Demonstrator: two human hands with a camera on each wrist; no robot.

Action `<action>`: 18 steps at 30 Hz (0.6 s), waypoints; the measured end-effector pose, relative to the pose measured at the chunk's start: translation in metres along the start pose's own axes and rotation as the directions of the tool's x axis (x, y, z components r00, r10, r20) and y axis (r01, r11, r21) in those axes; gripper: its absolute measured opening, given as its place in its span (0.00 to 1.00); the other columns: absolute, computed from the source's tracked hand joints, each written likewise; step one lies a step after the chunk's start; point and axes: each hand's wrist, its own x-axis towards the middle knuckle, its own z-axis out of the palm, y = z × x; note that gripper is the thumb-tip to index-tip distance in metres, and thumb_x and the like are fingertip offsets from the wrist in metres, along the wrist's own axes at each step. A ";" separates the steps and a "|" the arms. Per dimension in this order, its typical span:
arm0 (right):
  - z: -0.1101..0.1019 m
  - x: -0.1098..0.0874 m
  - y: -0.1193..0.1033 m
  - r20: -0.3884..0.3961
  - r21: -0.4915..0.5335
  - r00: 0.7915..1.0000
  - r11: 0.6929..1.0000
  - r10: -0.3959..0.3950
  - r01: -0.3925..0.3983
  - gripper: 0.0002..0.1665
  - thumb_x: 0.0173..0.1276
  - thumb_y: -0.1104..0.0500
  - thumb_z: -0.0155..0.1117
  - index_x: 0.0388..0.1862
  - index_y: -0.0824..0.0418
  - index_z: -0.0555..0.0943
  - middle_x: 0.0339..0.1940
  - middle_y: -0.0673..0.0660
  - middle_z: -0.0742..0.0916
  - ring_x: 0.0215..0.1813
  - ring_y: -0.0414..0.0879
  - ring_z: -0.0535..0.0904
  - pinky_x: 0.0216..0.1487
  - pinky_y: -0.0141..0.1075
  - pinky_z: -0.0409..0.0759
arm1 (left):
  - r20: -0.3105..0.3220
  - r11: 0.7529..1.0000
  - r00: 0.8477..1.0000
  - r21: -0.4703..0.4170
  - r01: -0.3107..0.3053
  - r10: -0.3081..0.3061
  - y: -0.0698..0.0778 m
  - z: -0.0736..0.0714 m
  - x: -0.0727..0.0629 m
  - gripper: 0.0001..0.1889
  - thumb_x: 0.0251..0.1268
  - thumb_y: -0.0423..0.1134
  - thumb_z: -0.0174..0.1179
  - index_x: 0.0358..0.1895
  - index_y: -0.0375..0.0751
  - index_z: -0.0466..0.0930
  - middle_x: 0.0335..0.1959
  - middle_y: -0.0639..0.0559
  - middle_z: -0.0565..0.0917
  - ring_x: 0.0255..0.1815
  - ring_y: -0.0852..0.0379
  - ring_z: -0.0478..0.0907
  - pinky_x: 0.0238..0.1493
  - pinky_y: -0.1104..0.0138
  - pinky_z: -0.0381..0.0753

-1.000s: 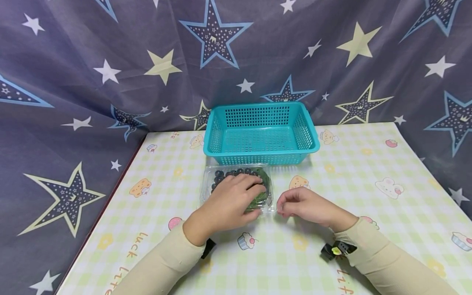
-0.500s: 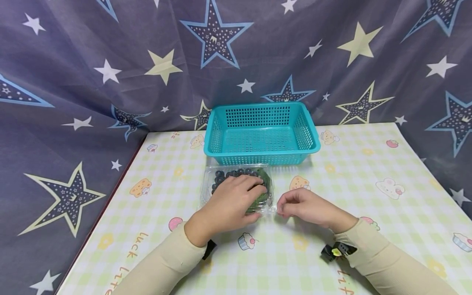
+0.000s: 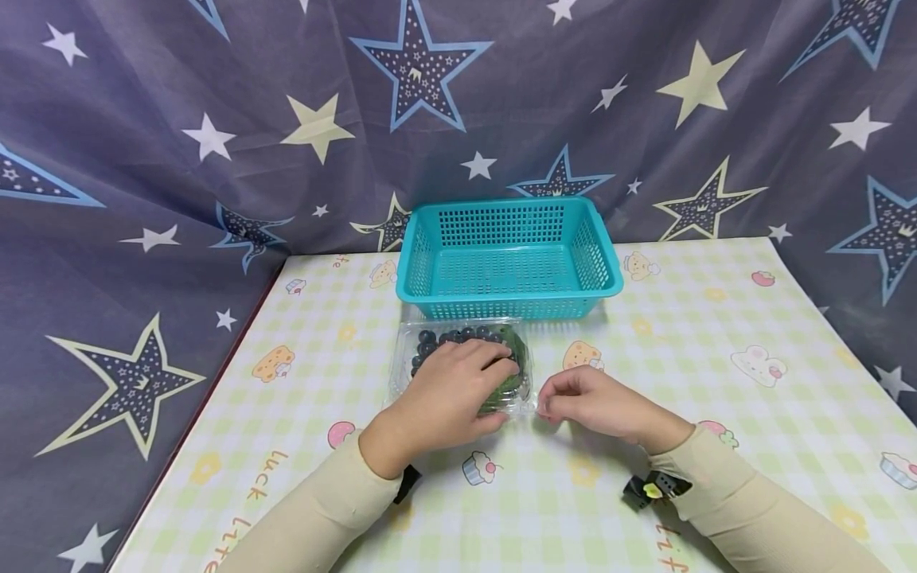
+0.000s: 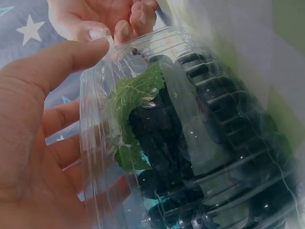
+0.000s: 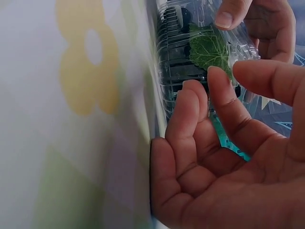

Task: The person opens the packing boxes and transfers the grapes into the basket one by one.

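A clear plastic clamshell box lies on the table in the head view, holding dark round fruits that look like grapes and a green leaf. On its lid rests my left hand, fingers spread over the top and thumb at the near edge. My right hand is at the box's near right corner. There its thumb and index finger pinch the clear rim, as the right wrist view shows, while the other fingers curl loosely. The left hand hides much of the fruit.
Just behind the box stands a turquoise perforated basket with nothing in it. A checked, printed cloth covers the table. A dark curtain with stars hangs behind and to the left.
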 end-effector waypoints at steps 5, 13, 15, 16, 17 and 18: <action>0.000 -0.001 -0.001 -0.005 -0.016 1.000 1.000 0.004 -0.004 0.11 0.70 0.60 0.62 0.40 0.64 0.88 0.35 0.60 0.90 0.41 0.50 0.84 0.47 0.35 0.78 | -0.004 1.000 1.000 -0.007 -0.004 0.004 -0.001 0.000 0.000 0.29 0.60 0.57 0.72 0.63 0.53 0.81 0.65 0.52 0.80 0.66 0.51 0.77 0.58 0.52 0.80; 0.000 -0.001 -0.003 0.002 -0.028 1.000 1.000 0.000 0.000 0.11 0.69 0.60 0.60 0.40 0.64 0.88 0.35 0.60 0.90 0.42 0.53 0.85 0.47 0.37 0.79 | -0.016 1.000 1.000 -0.010 -0.019 0.018 -0.003 -0.002 0.000 0.28 0.60 0.58 0.72 0.62 0.54 0.81 0.66 0.52 0.80 0.66 0.51 0.77 0.58 0.54 0.80; 0.000 -0.001 -0.002 0.003 -0.028 1.000 1.000 0.002 -0.002 0.11 0.69 0.60 0.60 0.40 0.64 0.88 0.35 0.60 0.90 0.42 0.53 0.85 0.48 0.37 0.79 | -0.013 1.000 1.000 -0.014 -0.018 0.018 -0.003 -0.003 0.000 0.28 0.60 0.57 0.73 0.62 0.53 0.82 0.66 0.52 0.80 0.66 0.51 0.77 0.59 0.54 0.79; 0.000 -0.001 -0.002 0.004 -0.031 1.000 1.000 0.002 -0.002 0.11 0.69 0.60 0.61 0.40 0.64 0.88 0.35 0.60 0.90 0.42 0.53 0.85 0.48 0.37 0.79 | -0.010 1.000 1.000 -0.015 -0.017 0.017 -0.003 -0.003 0.000 0.28 0.60 0.57 0.72 0.62 0.53 0.82 0.66 0.52 0.80 0.67 0.51 0.77 0.59 0.54 0.79; 0.000 -0.001 -0.002 0.006 -0.033 1.000 0.999 0.002 -0.002 0.11 0.70 0.60 0.61 0.40 0.63 0.88 0.35 0.60 0.91 0.42 0.53 0.85 0.49 0.37 0.79 | -0.007 1.000 1.000 -0.017 -0.016 0.016 -0.003 -0.003 0.000 0.28 0.60 0.57 0.72 0.62 0.53 0.82 0.66 0.52 0.80 0.67 0.52 0.77 0.60 0.54 0.79; 0.000 -0.001 -0.001 0.009 -0.034 1.000 0.999 0.001 -0.001 0.12 0.70 0.59 0.61 0.40 0.63 0.88 0.35 0.59 0.91 0.42 0.53 0.85 0.48 0.38 0.79 | -0.003 1.000 1.000 -0.020 -0.015 0.015 -0.003 -0.003 0.000 0.28 0.60 0.57 0.72 0.62 0.53 0.82 0.66 0.52 0.80 0.67 0.52 0.76 0.61 0.54 0.79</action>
